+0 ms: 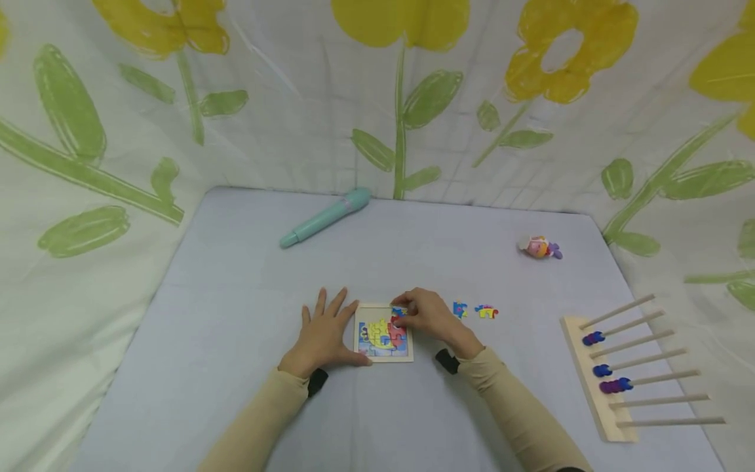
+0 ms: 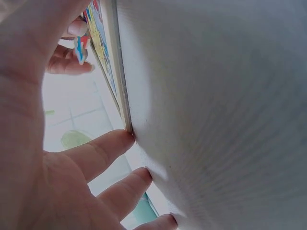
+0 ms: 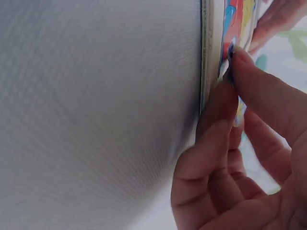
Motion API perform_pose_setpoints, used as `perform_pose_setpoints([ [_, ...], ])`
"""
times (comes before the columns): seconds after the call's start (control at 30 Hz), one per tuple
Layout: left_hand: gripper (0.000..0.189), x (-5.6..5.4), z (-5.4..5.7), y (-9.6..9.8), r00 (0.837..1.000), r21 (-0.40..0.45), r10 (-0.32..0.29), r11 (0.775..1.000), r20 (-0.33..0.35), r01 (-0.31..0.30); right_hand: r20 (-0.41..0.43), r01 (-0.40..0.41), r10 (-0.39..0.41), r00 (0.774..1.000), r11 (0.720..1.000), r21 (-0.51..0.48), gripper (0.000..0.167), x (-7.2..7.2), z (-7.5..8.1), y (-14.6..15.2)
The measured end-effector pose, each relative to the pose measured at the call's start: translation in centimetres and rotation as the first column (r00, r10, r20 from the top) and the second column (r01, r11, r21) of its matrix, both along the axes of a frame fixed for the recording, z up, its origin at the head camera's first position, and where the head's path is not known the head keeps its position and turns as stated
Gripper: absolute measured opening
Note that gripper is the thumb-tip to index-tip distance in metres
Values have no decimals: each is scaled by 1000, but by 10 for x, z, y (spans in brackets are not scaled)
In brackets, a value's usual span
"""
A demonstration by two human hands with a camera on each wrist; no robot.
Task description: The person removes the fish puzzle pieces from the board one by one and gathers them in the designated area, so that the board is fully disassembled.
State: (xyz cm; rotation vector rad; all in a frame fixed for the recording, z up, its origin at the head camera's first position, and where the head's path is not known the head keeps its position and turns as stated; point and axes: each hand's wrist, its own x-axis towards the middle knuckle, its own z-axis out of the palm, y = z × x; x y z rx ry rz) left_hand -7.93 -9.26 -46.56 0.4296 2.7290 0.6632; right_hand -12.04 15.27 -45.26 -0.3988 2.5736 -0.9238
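Note:
A small jigsaw puzzle in a pale wooden tray [image 1: 385, 359] lies on the table, its filled part showing yellow, red and blue. My left hand [image 1: 321, 335] rests at the tray's left side with fingers spread and straight; the thumb touches the lower edge and the index fingertip the upper left corner. Over the tray's upper right part, my right hand [image 1: 435, 319] pinches a blue and red puzzle piece [image 2: 81, 48] between thumb and finger. Two loose pieces lie right of that hand: a blue one [image 1: 460, 309] and a yellow, red and blue one [image 1: 487, 312].
A teal pen-shaped object [image 1: 324, 218] lies near the table's back edge. At the back right is a small doll-like toy [image 1: 539, 247]. A wooden rack [image 1: 596, 387] with several rods and blue and purple beads stands on the right. Flower-printed curtains surround the table.

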Motion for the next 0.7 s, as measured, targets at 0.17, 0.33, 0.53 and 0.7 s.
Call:
perform_pose_setpoints([
  [0.17,114,-1,0,1,1000,-1,-4,1000,13,4,49,31,-30,998,1000,-6,24,4,1,0],
  [0.33,114,-2,-1,2,1000,-6,0,1000,15,0,131,94,-77,988,988,-125,25,1,9,23],
  [0.53,116,-1,-3,0,1000,-6,14,1000,6,-14,28,212,-212,977,977,-25,22,-3,29,115],
  [0.7,116,0,-4,0,1000,6,19,1000,8,-19,132,301,-317,939,945,126,30,0,31,175],
])
